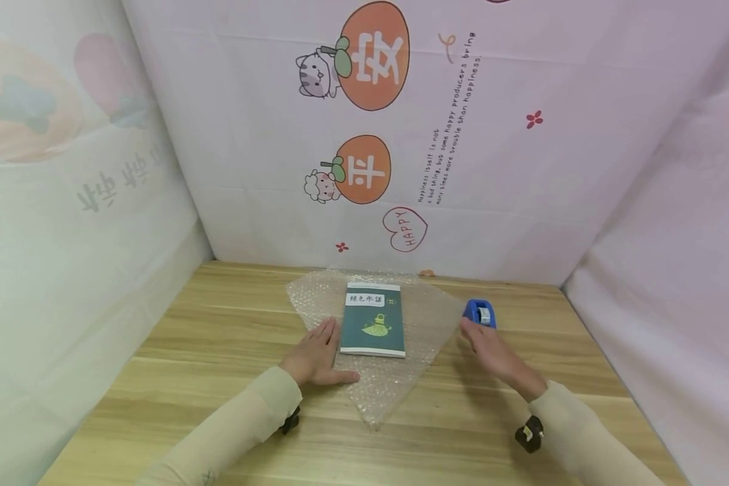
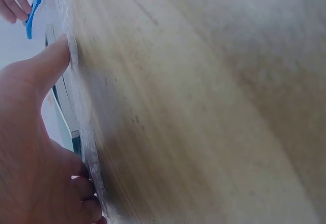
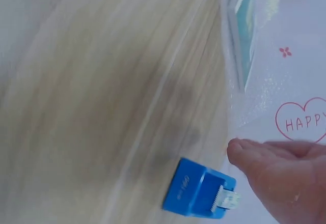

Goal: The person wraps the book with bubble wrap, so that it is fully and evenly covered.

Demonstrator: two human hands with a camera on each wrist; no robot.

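Observation:
A green book point(image 1: 372, 324) with a white label and a yellow drawing lies face up on a sheet of bubble wrap point(image 1: 425, 358), which is turned cornerwise on the table. My left hand point(image 1: 318, 354) rests on the wrap at the book's lower left, thumb stretched along the near side. In the left wrist view, the left thumb point(image 2: 48, 63) touches the wrap's edge. At the wrap's right corner hovers my right hand point(image 1: 492, 347), fingers extended. Just beyond its fingertips stands a blue tape dispenser point(image 1: 474, 312); the right wrist view shows its serrated cutter and tape end.
The wooden table point(image 1: 219, 351) is bounded by a white printed cloth point(image 1: 267, 223) at the back. Plain and patterned cloth walls point(image 1: 674, 236) close in both sides. Dark devices point(image 1: 530, 434) sit on both wrists, below the pale sleeves.

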